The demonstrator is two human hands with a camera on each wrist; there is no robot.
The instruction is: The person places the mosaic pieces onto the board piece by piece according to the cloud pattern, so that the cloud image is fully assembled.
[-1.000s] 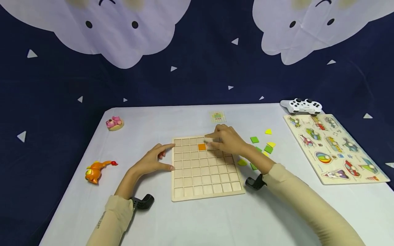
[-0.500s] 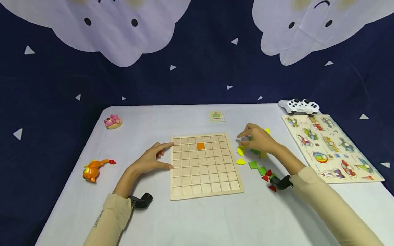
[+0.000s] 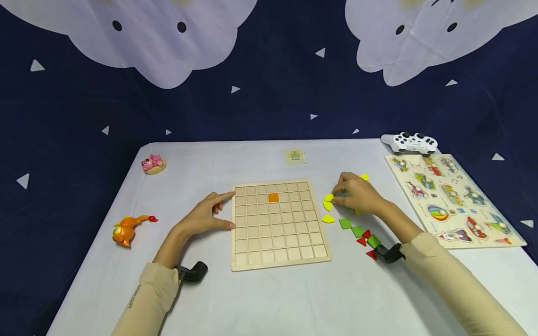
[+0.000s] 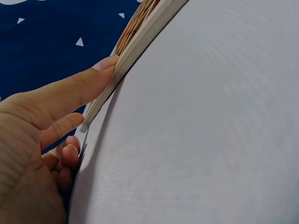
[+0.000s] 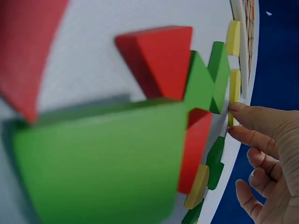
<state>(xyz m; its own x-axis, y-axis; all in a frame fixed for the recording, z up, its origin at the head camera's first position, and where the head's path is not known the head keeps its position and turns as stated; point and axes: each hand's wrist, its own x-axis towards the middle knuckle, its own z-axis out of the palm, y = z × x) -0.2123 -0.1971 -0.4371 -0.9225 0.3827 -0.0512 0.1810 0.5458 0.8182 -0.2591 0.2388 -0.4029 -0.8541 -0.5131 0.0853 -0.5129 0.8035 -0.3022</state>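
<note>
A dark blue backdrop [image 3: 269,107] is rising behind a white-covered counter [image 3: 269,298]; a picture board [image 3: 456,224] is lying flat at the counter's right side; a wooden grid board [image 3: 281,267] is lying near the middle; of the two hands, the left hand [image 3: 201,214] is resting its widely spread thumb and forefinger against the grid board's left edge, gripping nothing, while its remaining fingers are curling; the right hand [image 3: 355,191] is pinching a yellow piece [image 5: 231,119] between the tips of thumb and forefinger, just right of the grid board.

A white controller [image 3: 409,143] is sitting just beyond the picture board; an orange toy [image 3: 126,231] is lying at the left, with a pink figure [image 3: 153,163] resting farther back; a small pattern card [image 3: 296,157] is lying beyond the grid board; green pieces [image 3: 345,223] are lying right of it; an orange square [image 3: 273,197] is occupying the fourth cell of the second row from the far edge; red triangles [image 3: 371,255] are lying near the right wrist.
</note>
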